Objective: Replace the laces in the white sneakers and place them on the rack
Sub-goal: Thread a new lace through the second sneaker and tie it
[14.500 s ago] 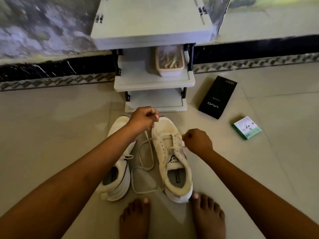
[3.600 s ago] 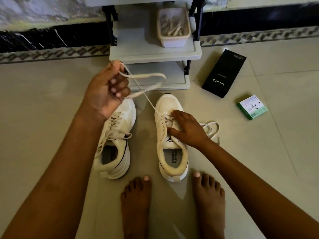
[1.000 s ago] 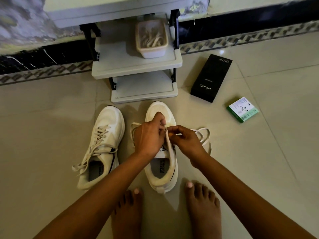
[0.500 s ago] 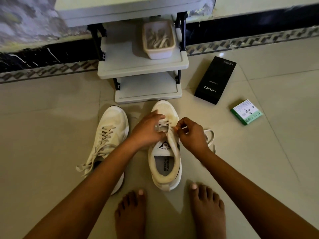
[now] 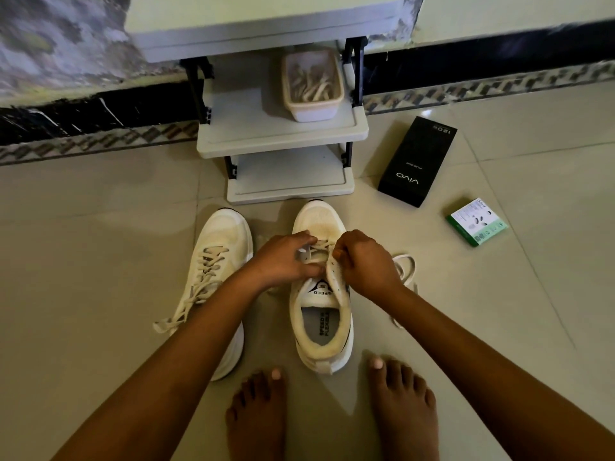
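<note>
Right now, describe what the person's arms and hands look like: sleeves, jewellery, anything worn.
Both arms are bare from the frame edge to the wrists: no sleeves show. The left hand and right hand wear no gloves, and no rings, watch or bracelets are visible. The nails are short and look unpainted. The feet are bare too.

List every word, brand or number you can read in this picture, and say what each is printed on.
"vivo": on the black box, seen upside down.
"120W": at the far end of that box.
"SPEED": on the tongue of the right sneaker.
"SPEED & FLEXIBLE": on that sneaker's insole.
Small line above "vivo": too small to read.
Print on the green and white box: too small to read.
</note>
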A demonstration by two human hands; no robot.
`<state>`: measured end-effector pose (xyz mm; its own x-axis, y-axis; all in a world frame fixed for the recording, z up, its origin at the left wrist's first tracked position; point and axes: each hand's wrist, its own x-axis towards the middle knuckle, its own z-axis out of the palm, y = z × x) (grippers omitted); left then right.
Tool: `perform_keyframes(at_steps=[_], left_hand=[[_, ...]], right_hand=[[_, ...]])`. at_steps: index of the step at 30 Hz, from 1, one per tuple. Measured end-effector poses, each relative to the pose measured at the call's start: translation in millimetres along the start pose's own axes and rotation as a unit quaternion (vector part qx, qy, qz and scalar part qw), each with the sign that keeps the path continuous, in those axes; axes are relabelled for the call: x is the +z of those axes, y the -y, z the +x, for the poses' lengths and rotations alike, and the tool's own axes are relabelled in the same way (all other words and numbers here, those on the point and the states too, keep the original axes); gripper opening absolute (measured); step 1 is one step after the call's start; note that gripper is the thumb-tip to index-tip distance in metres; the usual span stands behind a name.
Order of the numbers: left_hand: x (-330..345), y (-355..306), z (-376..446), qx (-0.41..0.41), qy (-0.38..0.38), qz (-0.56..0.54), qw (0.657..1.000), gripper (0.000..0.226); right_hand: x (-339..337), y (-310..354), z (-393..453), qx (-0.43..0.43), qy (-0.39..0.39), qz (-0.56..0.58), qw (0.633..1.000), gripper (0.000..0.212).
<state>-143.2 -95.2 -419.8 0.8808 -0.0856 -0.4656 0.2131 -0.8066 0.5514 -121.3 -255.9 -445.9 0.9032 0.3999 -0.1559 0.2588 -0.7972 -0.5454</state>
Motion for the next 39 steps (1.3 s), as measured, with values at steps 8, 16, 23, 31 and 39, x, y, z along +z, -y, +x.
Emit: perform_keyframes(at_steps=[8, 16, 23, 31, 39], left_hand=[[4, 3, -1, 0.004, 0.002, -0.013, 1.000, 0.066], [6, 3, -1, -0.002, 0.006, -0.017, 1.000, 0.068], [12, 8, 0, -0.004, 0.000, -0.010, 1.000, 0.069], [13, 8, 0, -0.006, -0.004, -0.012, 1.000, 0.067], [15, 9, 2, -0.006, -0.010, -0.003, 1.000, 0.067]], right_hand=[[-60, 17, 1, 0.148, -0.035, 0.600, 0.786, 0.022], [-23, 10, 1, 0.074, 0.100, -0.011, 0.992, 0.031], [-56, 19, 8, 0.155, 0.122, 0.275, 0.941, 0.018], [-96, 32, 10, 0.171, 0.015, 0.432, 0.885, 0.018], [-15, 2, -2, 0.056, 0.058, 0.028, 0.996, 0.022]])
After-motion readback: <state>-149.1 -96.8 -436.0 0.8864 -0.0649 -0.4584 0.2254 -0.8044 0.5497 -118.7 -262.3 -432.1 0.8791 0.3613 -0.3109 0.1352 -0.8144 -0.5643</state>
